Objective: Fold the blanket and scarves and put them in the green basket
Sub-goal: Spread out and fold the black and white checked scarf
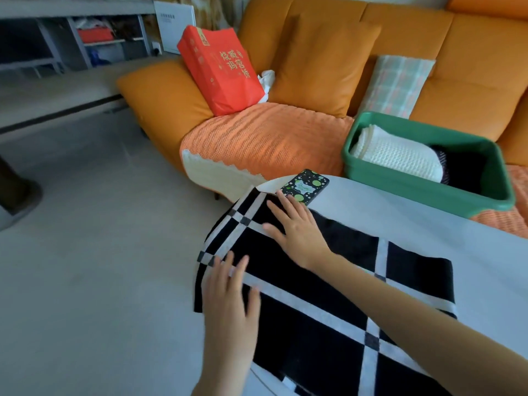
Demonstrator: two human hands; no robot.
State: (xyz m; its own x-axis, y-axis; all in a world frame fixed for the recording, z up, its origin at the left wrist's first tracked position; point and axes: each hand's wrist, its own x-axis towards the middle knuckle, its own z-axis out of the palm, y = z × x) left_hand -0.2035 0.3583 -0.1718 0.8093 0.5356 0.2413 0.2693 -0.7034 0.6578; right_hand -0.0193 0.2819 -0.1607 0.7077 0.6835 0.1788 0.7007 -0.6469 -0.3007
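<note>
A black scarf with white crossing stripes (328,295) lies spread flat on the white table (428,238), its left end hanging over the table's edge. My left hand (231,298) rests flat on the scarf's left end with straight fingers. My right hand (294,230) presses flat on the scarf's far corner. The green basket (423,184) stands on the sofa at the right. It holds a folded cream knitted blanket (397,155) and a dark folded cloth (457,170) beside it.
A phone in a black and green case (304,187) lies on the table just beyond my right hand. On the orange sofa (257,138) stand a red paper bag (223,70), an orange cushion (323,67) and a checked pillow (397,84). Grey floor lies left.
</note>
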